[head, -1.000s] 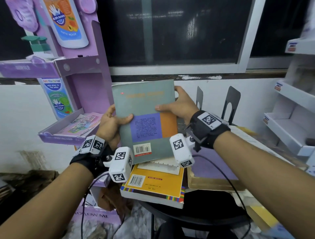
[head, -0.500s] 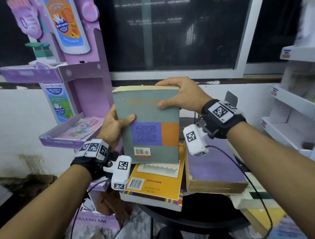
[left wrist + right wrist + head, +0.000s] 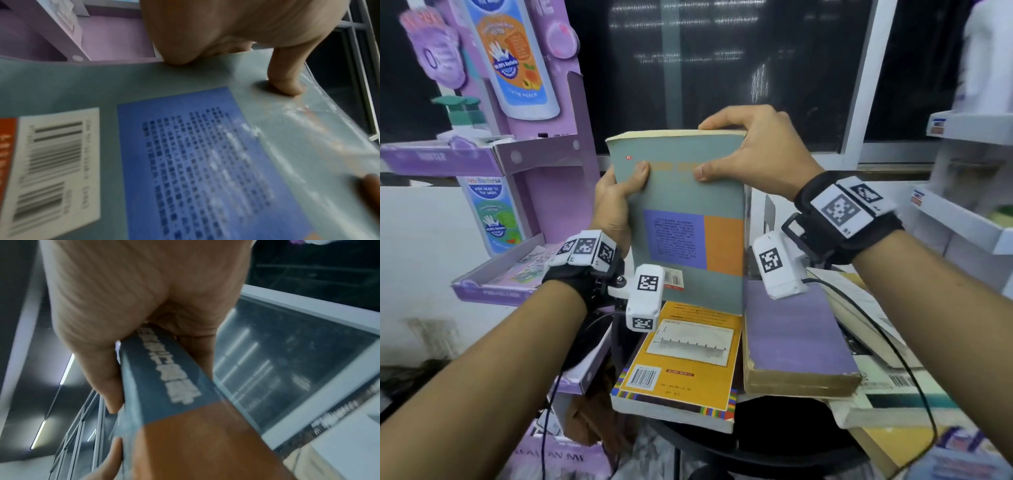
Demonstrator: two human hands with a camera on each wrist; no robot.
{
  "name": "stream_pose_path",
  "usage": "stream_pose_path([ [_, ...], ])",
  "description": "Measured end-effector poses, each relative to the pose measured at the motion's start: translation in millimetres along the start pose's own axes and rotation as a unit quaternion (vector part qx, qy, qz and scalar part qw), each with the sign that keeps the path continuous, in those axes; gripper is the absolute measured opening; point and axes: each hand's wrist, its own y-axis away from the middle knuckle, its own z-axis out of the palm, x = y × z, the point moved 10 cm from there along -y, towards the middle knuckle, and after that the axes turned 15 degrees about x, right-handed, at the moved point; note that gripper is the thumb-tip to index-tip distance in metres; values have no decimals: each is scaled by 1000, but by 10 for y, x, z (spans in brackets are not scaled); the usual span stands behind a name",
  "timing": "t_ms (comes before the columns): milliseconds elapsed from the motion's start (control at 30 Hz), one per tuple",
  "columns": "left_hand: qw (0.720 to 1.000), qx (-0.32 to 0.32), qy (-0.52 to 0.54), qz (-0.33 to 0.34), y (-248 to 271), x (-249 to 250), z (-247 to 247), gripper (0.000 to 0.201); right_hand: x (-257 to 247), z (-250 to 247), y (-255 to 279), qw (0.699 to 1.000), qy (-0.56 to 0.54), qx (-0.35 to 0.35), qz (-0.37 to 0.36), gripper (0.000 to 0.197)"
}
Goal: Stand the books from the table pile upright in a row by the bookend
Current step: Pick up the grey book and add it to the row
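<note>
while the grey book [image 3: 681, 219] is gripped upright by left hand [image 3: 613, 202] and right hand [image 3: 753, 150], carrying is judged underway; lowering beside the bookend [image 3: 768, 219], below the right fingers, is called for next.

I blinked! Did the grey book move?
Yes. The grey book rose and tipped upright; its top edge now overlaps the dark window, in both hands.
</note>
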Motion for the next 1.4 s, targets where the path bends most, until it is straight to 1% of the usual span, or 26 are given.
stream_pose_path([
  [67, 1000, -7, 18, -13, -10, -53, 115, 49, -69, -91, -32, 999, 31, -1, -14, 47],
  [233, 998, -17, 42, -36, 8, -188, 417, 53, 11, -299, -45, 995, 96, -4, -15, 45],
  [400, 997, -51, 33, -54, 60, -364, 808, 55, 179, -573, -21, 991, 132, 29, 5, 46],
  [467, 995, -71, 13, -65, 69, -451, 977, 51, 278, -698, -6, 989, 138, 49, 22, 50],
  [567, 991, -106, -59, -56, 41, -536, 1184, 30, 426, -826, 45, 985, 151, 69, 47, 54],
  [600, 989, -113, -84, -51, 26, -561, 1225, 26, 461, -849, 64, 983, 158, 73, 52, 55],
  [667, 985, -124, -108, -53, 9, -635, 1299, 28, 520, -880, 99, 979, 177, 78, 57, 55],
  [733, 984, -133, -101, -65, 25, -721, 1350, 37, 561, -879, 129, 975, 202, 71, 55, 53],
  [867, 981, -149, -86, -93, 108, -872, 1428, 54, 636, -828, 198, 968, 244, 28, 41, 52],
  [1000, 977, -167, -48, -123, 151, -967, 1540, 55, 734, -830, 209, 972, 226, 16, 64, 54],
  [1100, 971, -186, -7, -151, 226, -947, 1671, 50, 750, -808, 218, 974, 214, 15, 77, 56],
  [1167, 966, -197, 4, -168, 251, -960, 1740, 56, 712, -769, 232, 976, 206, 11, 75, 56],
  [1200, 966, -195, 0, -170, 245, -971, 1753, 58, 681, -746, 239, 976, 204, 5, 72, 56],
  [1300, 969, -179, -3, -169, 217, -979, 1727, 55, 623, -695, 243, 976, 204, -23, 72, 60],
  [1400, 970, -172, -10, -169, 183, -973, 1682, 61, 618, -684, 250, 970, 219, -59, 91, 64],
])
